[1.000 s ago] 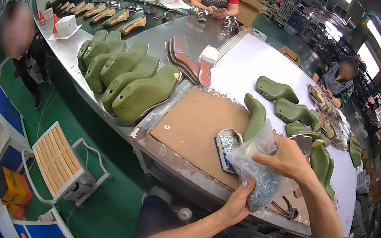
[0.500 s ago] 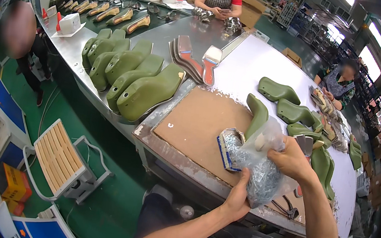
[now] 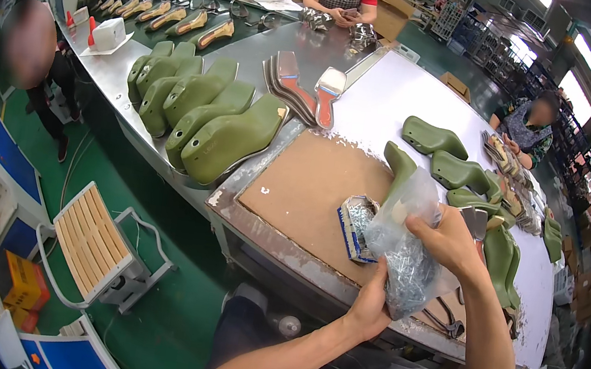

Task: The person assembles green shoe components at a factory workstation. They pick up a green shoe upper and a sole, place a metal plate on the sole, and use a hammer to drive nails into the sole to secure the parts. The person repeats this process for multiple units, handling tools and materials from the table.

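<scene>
A clear plastic bag (image 3: 405,255) of small metal nails hangs over the near edge of the brown board (image 3: 306,186). My left hand (image 3: 371,306) grips the bag from below. At the bag's upper right side my right hand (image 3: 450,241) pinches its top. Just left of the bag lies a small open box (image 3: 353,226) with blue edges and more nails in it. A green shoe last (image 3: 400,167) stands upright right behind the bag.
Several green lasts (image 3: 204,109) line the metal conveyor table at the left, and more lasts (image 3: 454,168) lie on the white table at the right. Stacked insoles (image 3: 297,88) lie beyond the board. Pliers (image 3: 447,322) rest near the table edge. Other people work at the far end and sides.
Both hands have shifted the bag slightly, turning it upright over the table edge; the right hand's grip moved up toward the bag's top.
</scene>
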`<state>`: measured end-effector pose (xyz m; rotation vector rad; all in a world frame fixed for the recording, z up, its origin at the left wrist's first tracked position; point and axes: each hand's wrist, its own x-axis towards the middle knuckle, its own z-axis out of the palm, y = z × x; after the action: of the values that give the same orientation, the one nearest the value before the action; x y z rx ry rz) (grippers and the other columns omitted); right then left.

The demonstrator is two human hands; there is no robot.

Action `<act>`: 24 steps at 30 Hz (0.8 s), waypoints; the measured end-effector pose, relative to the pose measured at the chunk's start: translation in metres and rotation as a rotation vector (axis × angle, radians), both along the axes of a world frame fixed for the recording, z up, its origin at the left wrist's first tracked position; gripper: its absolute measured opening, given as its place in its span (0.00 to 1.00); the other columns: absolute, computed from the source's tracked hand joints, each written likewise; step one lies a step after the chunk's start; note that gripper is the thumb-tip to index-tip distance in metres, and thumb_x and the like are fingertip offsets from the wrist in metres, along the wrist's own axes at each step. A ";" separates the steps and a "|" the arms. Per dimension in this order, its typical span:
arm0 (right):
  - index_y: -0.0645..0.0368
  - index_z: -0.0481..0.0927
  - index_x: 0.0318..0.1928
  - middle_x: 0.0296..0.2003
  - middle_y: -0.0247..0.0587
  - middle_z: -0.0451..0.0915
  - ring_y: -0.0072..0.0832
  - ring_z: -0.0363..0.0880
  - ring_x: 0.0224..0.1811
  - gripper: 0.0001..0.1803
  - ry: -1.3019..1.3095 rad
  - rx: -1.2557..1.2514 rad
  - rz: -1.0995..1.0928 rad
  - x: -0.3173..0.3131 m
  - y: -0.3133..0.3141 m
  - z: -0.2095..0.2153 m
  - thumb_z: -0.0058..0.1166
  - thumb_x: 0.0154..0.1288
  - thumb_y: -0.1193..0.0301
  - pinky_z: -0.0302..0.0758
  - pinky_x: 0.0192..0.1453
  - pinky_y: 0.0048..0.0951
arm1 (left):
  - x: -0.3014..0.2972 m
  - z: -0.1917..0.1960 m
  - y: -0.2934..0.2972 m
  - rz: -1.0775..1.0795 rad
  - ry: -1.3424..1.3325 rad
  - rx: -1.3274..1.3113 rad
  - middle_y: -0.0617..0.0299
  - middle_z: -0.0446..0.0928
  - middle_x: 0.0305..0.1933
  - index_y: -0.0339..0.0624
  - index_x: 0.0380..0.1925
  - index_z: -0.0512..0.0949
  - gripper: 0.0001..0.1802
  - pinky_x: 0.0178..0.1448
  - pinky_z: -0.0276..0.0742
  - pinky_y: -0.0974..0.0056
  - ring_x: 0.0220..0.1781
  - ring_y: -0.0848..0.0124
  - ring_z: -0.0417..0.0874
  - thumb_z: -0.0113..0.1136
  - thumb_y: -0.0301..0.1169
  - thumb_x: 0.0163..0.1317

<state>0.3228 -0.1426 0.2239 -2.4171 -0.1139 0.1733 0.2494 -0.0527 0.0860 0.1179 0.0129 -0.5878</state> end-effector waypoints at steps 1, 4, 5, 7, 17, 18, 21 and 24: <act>0.70 0.83 0.46 0.34 0.41 0.86 0.23 0.81 0.35 0.15 0.004 0.007 0.024 -0.001 0.000 0.000 0.62 0.64 0.70 0.78 0.44 0.30 | 0.000 0.000 0.000 0.009 0.016 0.008 0.57 0.69 0.72 0.44 0.74 0.58 0.35 0.74 0.71 0.51 0.72 0.63 0.72 0.25 0.57 0.81; 0.68 0.84 0.44 0.33 0.37 0.86 0.20 0.79 0.35 0.13 0.015 0.000 0.086 -0.002 -0.006 -0.004 0.62 0.64 0.71 0.77 0.44 0.29 | -0.001 -0.002 -0.002 0.034 0.052 0.027 0.58 0.70 0.72 0.45 0.74 0.60 0.34 0.75 0.70 0.51 0.72 0.62 0.72 0.27 0.56 0.81; 0.68 0.84 0.44 0.32 0.37 0.85 0.21 0.80 0.34 0.12 0.019 -0.019 0.100 0.000 -0.015 -0.010 0.61 0.65 0.71 0.78 0.43 0.30 | -0.001 -0.003 -0.004 0.040 0.062 0.032 0.58 0.70 0.72 0.46 0.73 0.61 0.33 0.76 0.69 0.51 0.73 0.61 0.72 0.28 0.56 0.81; 0.68 0.84 0.43 0.31 0.36 0.85 0.22 0.80 0.34 0.11 0.030 0.014 0.083 0.001 -0.018 -0.010 0.60 0.66 0.72 0.78 0.43 0.32 | -0.002 -0.006 -0.005 -0.006 0.028 -0.034 0.58 0.70 0.72 0.46 0.73 0.61 0.34 0.76 0.69 0.50 0.73 0.61 0.72 0.29 0.57 0.81; 0.66 0.84 0.47 0.37 0.36 0.86 0.21 0.80 0.40 0.10 0.028 0.167 0.040 0.001 -0.011 -0.012 0.58 0.66 0.76 0.77 0.48 0.29 | -0.003 -0.009 -0.005 -0.026 0.049 -0.117 0.57 0.69 0.73 0.45 0.74 0.60 0.33 0.76 0.69 0.48 0.72 0.61 0.72 0.31 0.55 0.81; 0.66 0.84 0.47 0.38 0.37 0.86 0.22 0.81 0.40 0.11 0.051 0.177 0.026 0.002 -0.012 -0.011 0.58 0.66 0.77 0.77 0.48 0.29 | -0.003 -0.011 -0.006 -0.032 0.039 -0.099 0.57 0.69 0.73 0.45 0.74 0.60 0.33 0.75 0.70 0.48 0.73 0.61 0.72 0.30 0.55 0.81; 0.66 0.83 0.49 0.39 0.38 0.86 0.23 0.81 0.41 0.12 0.054 0.229 0.017 0.000 -0.016 -0.010 0.58 0.65 0.76 0.76 0.50 0.29 | -0.005 -0.006 -0.011 -0.053 0.012 -0.059 0.58 0.67 0.74 0.47 0.75 0.58 0.34 0.76 0.68 0.49 0.74 0.61 0.70 0.27 0.56 0.81; 0.66 0.83 0.50 0.40 0.38 0.86 0.22 0.80 0.43 0.13 0.017 0.112 0.130 0.001 -0.012 -0.010 0.58 0.65 0.76 0.76 0.51 0.28 | -0.005 -0.003 -0.010 -0.022 0.047 -0.072 0.58 0.67 0.74 0.47 0.75 0.58 0.35 0.78 0.65 0.50 0.75 0.61 0.69 0.27 0.57 0.81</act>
<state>0.3241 -0.1549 0.2139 -2.2972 -0.2670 0.2400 0.2448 -0.0631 0.0827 0.0346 0.0361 -0.6124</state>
